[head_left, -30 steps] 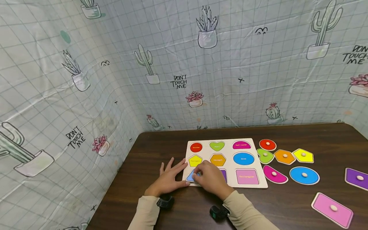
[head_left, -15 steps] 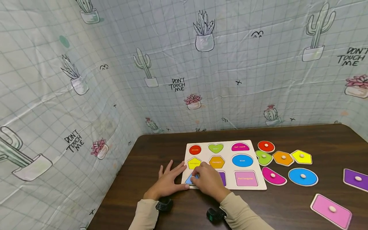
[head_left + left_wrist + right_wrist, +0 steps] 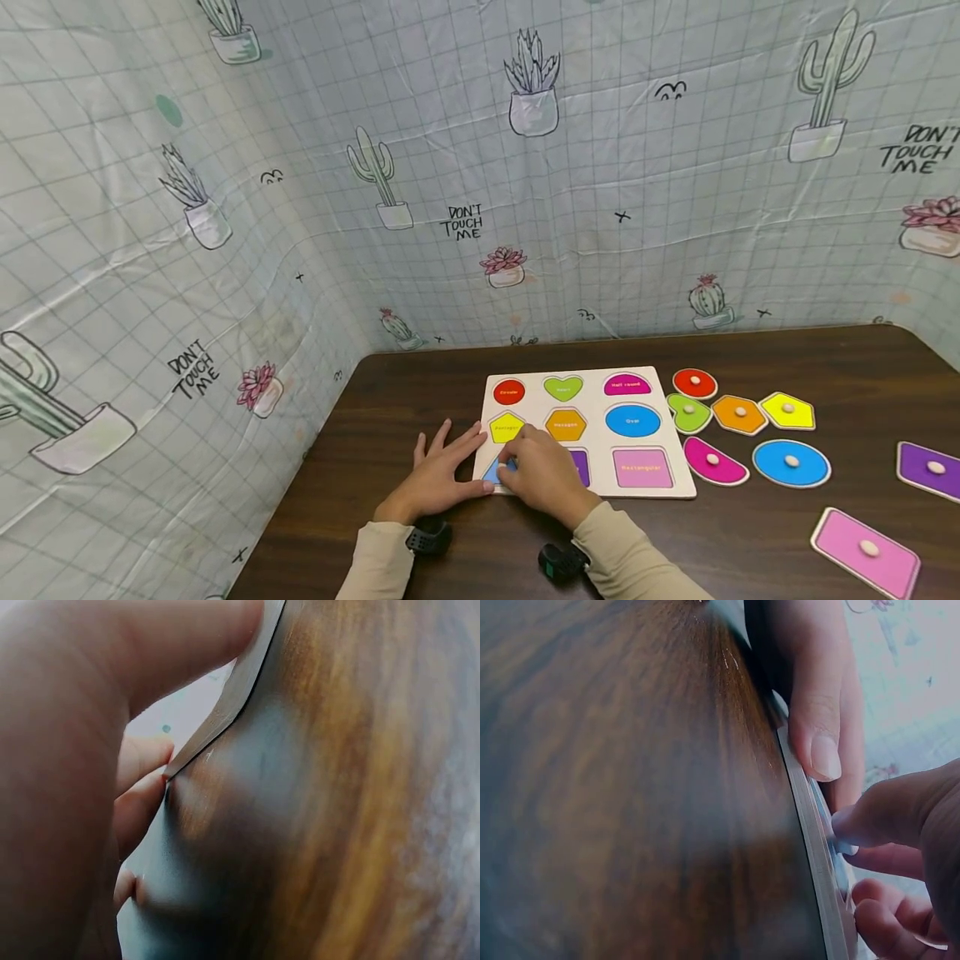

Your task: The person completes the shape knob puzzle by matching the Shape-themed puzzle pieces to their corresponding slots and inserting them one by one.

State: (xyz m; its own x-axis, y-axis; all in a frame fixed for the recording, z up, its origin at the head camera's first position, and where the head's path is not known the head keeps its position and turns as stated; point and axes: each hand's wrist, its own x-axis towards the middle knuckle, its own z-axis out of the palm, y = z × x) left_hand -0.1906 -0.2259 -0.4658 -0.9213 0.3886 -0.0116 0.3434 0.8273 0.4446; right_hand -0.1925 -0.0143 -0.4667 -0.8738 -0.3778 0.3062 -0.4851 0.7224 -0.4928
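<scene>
A white shape-puzzle board (image 3: 592, 400) lies on the table, printed with coloured, labelled shapes. My left hand (image 3: 433, 487) is spread at its left front corner, fingertips on the left edge and thumb along the front edge. In the left wrist view the thumb (image 3: 187, 637) presses on the board's rim. My right hand (image 3: 547, 471) bends over the front row and pinches the small white knob (image 3: 846, 847) of a blue triangle puzzle piece (image 3: 491, 475), at the board's triangle spot. Part of that triangle and the purple shape beside it are hidden under the right hand.
Right of the board lie knobbed pieces: red circle (image 3: 695, 383), green heart (image 3: 688, 414), orange hexagon (image 3: 738, 421), yellow pentagon (image 3: 798, 414), magenta half round (image 3: 716, 468), blue oval (image 3: 806, 471), pink rectangle (image 3: 851, 542) and purple piece (image 3: 918, 468). A patterned cloth (image 3: 622, 275) hangs behind the table.
The head view has shifted slightly, so everything sits a little lower in it. Both hands keep nearly the same places on the board, the right still pinching the triangle's knob.
</scene>
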